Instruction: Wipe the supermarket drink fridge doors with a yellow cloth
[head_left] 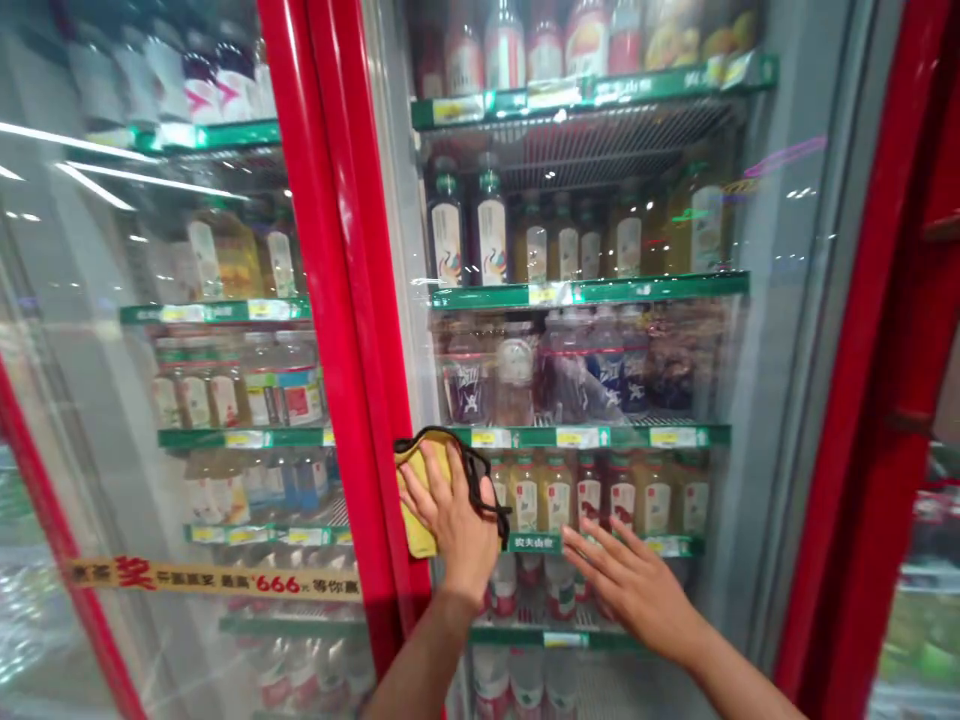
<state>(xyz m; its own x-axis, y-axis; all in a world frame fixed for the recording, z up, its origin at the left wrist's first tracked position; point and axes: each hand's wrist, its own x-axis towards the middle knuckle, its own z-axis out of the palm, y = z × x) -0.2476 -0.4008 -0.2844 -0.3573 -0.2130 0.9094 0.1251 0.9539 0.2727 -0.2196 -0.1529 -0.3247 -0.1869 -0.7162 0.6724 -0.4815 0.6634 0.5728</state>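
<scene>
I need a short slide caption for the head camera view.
Left hand presses a yellow cloth to the red-framed glass door of a drinks cooler; right hand spread open nearby.

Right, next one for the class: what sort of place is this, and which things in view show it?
Most likely a shop or supermarket: a tall red-framed drinks cooler holds rows of bottles, and yellow-and-white labels, apparently price tags, line its green shelf edges.

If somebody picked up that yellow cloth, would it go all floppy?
Probably floppy: the cloth's dark edge curls and bunches beside the left hand. It's likely light, since it looks thin. Pushed, it might slide easily, because the red frame under its edge looks smooth and shiny.
</scene>
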